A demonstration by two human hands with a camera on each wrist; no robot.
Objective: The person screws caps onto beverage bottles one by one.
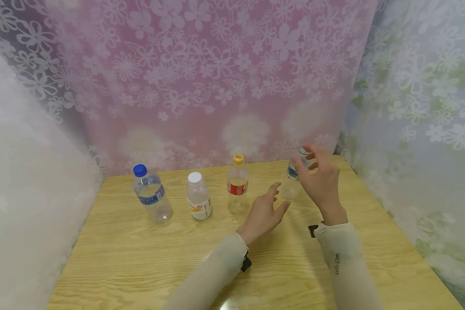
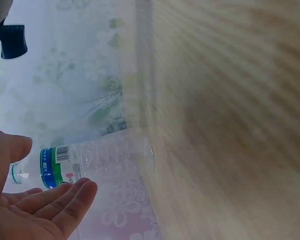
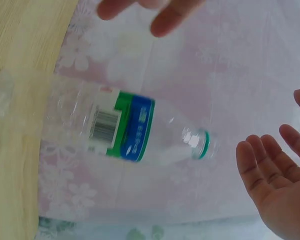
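A clear plastic bottle (image 1: 290,185) with a blue and green label stands upright at the back right of the table. A green ring circles its neck, plain in the right wrist view, where the bottle (image 3: 125,125) lies sideways across the picture. Beside its upper part is my right hand (image 1: 321,183), fingers bent loosely, with a gap between hand and bottle. My left hand (image 1: 262,215) reaches toward the bottle's lower left side, thumb and fingers spread, holding nothing. In the left wrist view, the left fingers (image 2: 70,205) overlap the bottle's outline; contact cannot be told there.
Left of the hands stand a yellow-capped bottle (image 1: 238,187) with a red label, a white-capped bottle (image 1: 199,198) and a blue-capped bottle (image 1: 152,196). They share a wood-grain table (image 1: 139,262). Flowered curtains (image 1: 224,86) hang behind and at both sides.
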